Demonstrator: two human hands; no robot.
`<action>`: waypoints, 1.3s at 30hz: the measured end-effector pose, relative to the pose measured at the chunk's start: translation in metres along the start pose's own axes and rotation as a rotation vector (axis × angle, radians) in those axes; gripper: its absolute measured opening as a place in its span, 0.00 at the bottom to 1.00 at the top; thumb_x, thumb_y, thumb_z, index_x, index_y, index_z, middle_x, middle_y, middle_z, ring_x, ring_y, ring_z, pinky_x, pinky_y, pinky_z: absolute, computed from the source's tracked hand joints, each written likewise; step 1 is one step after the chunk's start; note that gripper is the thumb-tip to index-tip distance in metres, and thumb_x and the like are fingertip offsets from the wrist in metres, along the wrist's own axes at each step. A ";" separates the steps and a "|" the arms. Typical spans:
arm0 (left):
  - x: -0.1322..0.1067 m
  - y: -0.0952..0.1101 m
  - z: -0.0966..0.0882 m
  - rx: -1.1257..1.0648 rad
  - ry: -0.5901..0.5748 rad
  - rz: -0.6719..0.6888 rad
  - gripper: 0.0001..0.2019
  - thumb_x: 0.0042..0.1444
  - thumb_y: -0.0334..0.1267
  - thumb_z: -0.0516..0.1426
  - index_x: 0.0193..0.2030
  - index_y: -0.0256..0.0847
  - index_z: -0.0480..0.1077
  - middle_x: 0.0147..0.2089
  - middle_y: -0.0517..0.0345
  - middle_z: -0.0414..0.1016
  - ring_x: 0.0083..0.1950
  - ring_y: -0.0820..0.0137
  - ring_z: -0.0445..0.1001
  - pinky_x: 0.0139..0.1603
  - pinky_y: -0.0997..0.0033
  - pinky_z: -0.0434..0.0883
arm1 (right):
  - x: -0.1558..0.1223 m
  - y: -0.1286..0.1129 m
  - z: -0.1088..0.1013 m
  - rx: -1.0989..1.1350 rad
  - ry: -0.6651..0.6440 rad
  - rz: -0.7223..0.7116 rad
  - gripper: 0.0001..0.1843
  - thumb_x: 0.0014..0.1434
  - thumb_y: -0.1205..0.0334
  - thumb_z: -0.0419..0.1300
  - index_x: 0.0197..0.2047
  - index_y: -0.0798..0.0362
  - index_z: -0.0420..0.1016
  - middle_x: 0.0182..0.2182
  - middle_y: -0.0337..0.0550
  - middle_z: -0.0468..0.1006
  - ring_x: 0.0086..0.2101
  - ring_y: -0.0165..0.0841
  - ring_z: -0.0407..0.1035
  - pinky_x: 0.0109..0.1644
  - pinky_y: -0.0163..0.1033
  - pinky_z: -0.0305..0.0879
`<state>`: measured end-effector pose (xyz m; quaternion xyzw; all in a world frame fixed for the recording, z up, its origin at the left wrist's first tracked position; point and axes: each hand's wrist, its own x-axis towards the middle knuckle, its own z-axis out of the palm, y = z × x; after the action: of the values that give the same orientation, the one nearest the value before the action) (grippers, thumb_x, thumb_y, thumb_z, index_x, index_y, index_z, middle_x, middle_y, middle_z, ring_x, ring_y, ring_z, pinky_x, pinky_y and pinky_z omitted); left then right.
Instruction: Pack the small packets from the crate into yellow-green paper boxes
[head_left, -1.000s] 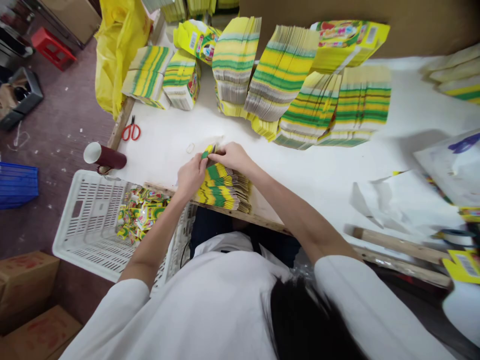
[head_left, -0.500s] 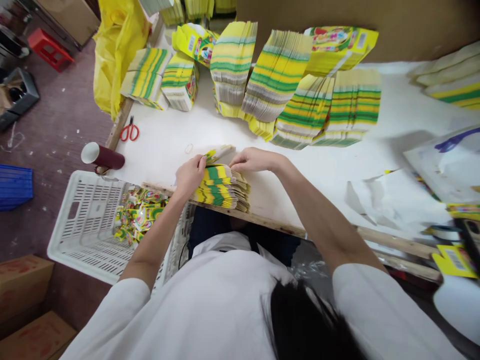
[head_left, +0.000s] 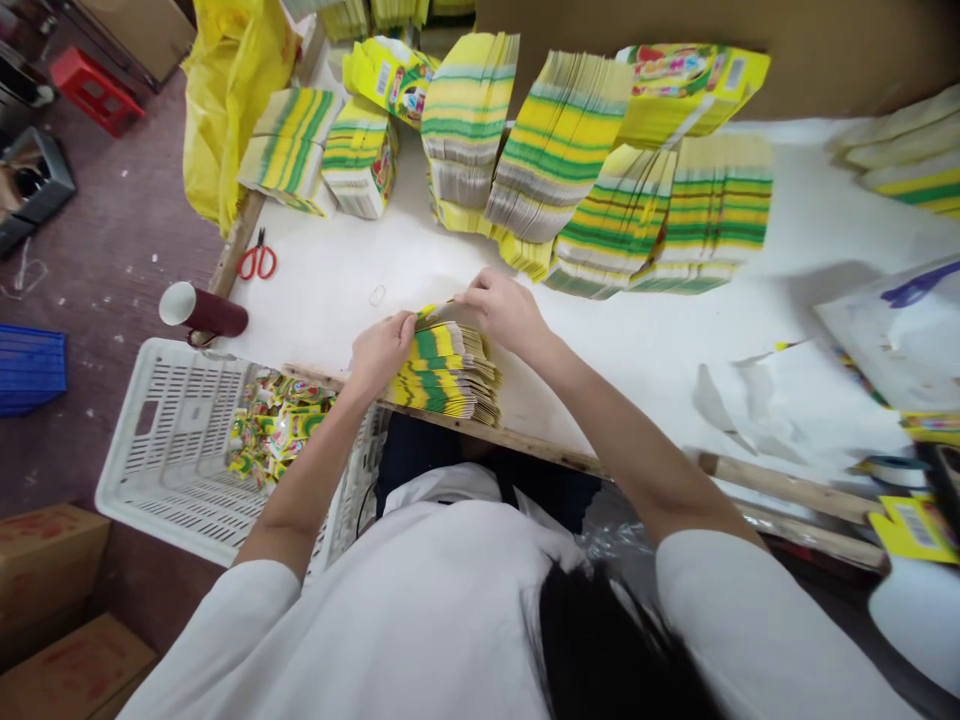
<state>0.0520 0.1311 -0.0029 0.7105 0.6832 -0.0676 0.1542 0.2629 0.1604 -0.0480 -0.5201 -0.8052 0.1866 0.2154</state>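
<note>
A small stack of flat yellow-and-green striped cartons (head_left: 448, 375) lies at the near edge of the white table (head_left: 615, 330). My left hand (head_left: 382, 348) rests closed on the stack's left end, fingers curled over the top carton. My right hand (head_left: 504, 308) is just behind the stack, fingers pinched on the far edge of the top carton. The pinched piece is mostly hidden under both hands.
Large fanned stacks of the same cartons (head_left: 570, 160) crowd the table's far side. Red scissors (head_left: 257, 260), a rubber band (head_left: 377, 295) and a dark red cup (head_left: 201, 312) sit at the left. A white crate (head_left: 180, 450) holds folded pieces. Cardboard boxes (head_left: 52, 600) stand on the floor.
My right hand moved from the stack's right side up and left to its far edge and pinched there. The lifted carton has dropped back to the stack. My left hand stayed put.
</note>
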 end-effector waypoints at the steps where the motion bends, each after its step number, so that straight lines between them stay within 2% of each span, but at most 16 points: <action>1: 0.000 0.000 0.000 -0.001 0.001 0.000 0.22 0.72 0.49 0.39 0.55 0.51 0.72 0.52 0.54 0.81 0.51 0.58 0.78 0.44 0.66 0.65 | -0.001 0.000 0.001 -0.021 0.002 -0.011 0.17 0.68 0.61 0.52 0.47 0.50 0.83 0.43 0.51 0.78 0.40 0.41 0.69 0.39 0.42 0.61; 6: 0.000 0.001 0.000 -0.011 0.001 0.007 0.22 0.72 0.48 0.39 0.57 0.50 0.71 0.52 0.53 0.81 0.51 0.58 0.78 0.44 0.65 0.66 | -0.005 0.000 0.002 -0.012 -0.014 -0.057 0.20 0.71 0.59 0.47 0.52 0.49 0.80 0.49 0.51 0.78 0.45 0.43 0.69 0.45 0.45 0.63; 11: 0.000 0.001 -0.002 -0.007 -0.007 0.053 0.21 0.72 0.46 0.39 0.57 0.49 0.70 0.54 0.53 0.80 0.52 0.57 0.78 0.45 0.64 0.67 | -0.002 -0.001 0.004 0.215 -0.033 0.017 0.19 0.69 0.57 0.48 0.50 0.51 0.79 0.46 0.49 0.79 0.44 0.42 0.71 0.47 0.45 0.66; 13: 0.001 0.000 -0.002 -0.008 -0.014 0.083 0.21 0.72 0.46 0.39 0.56 0.49 0.71 0.54 0.53 0.80 0.52 0.57 0.78 0.45 0.64 0.67 | 0.000 0.002 0.009 0.246 -0.008 0.010 0.18 0.68 0.60 0.50 0.48 0.51 0.80 0.45 0.49 0.79 0.44 0.41 0.72 0.48 0.45 0.67; 19: 0.005 -0.003 -0.002 -0.044 -0.008 0.135 0.21 0.72 0.45 0.40 0.57 0.49 0.70 0.55 0.54 0.80 0.54 0.57 0.78 0.47 0.64 0.68 | 0.009 0.010 0.025 0.204 0.093 -0.071 0.20 0.65 0.65 0.52 0.56 0.52 0.77 0.48 0.51 0.77 0.46 0.41 0.71 0.51 0.45 0.69; 26: 0.007 -0.009 -0.001 -0.145 0.006 0.196 0.19 0.71 0.44 0.43 0.57 0.46 0.72 0.54 0.52 0.80 0.53 0.59 0.77 0.51 0.65 0.69 | 0.018 0.017 0.030 0.096 0.086 -0.109 0.19 0.67 0.64 0.51 0.54 0.49 0.80 0.51 0.53 0.77 0.46 0.44 0.70 0.51 0.50 0.69; 29: 0.008 -0.009 0.000 -0.144 0.016 0.191 0.20 0.71 0.43 0.43 0.57 0.45 0.72 0.54 0.51 0.80 0.53 0.59 0.77 0.52 0.65 0.69 | 0.022 0.017 0.030 0.020 0.008 -0.167 0.20 0.67 0.66 0.51 0.55 0.52 0.79 0.56 0.55 0.77 0.51 0.48 0.68 0.55 0.52 0.66; 33: 0.007 -0.007 0.001 -0.134 0.025 0.196 0.20 0.71 0.42 0.42 0.58 0.44 0.71 0.55 0.50 0.80 0.54 0.59 0.77 0.53 0.64 0.69 | 0.027 0.014 0.027 0.029 -0.144 -0.235 0.23 0.66 0.70 0.51 0.62 0.55 0.74 0.57 0.54 0.78 0.51 0.45 0.70 0.58 0.49 0.64; 36: 0.007 -0.008 0.001 -0.130 0.018 0.211 0.21 0.71 0.43 0.41 0.57 0.44 0.72 0.53 0.49 0.80 0.53 0.58 0.78 0.52 0.64 0.69 | 0.028 0.010 0.017 -0.016 -0.182 -0.194 0.23 0.66 0.69 0.52 0.62 0.52 0.74 0.55 0.52 0.80 0.49 0.44 0.71 0.53 0.46 0.65; 39: 0.007 -0.008 0.001 -0.115 0.013 0.205 0.21 0.71 0.43 0.41 0.57 0.44 0.71 0.54 0.49 0.80 0.53 0.58 0.77 0.52 0.64 0.69 | 0.028 0.006 0.004 -0.091 -0.223 -0.130 0.20 0.67 0.65 0.51 0.55 0.53 0.80 0.49 0.54 0.82 0.46 0.44 0.73 0.45 0.45 0.64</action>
<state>0.0443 0.1378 -0.0071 0.7669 0.6108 -0.0077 0.1967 0.2548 0.1879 -0.0501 -0.4521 -0.8638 0.1921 0.1122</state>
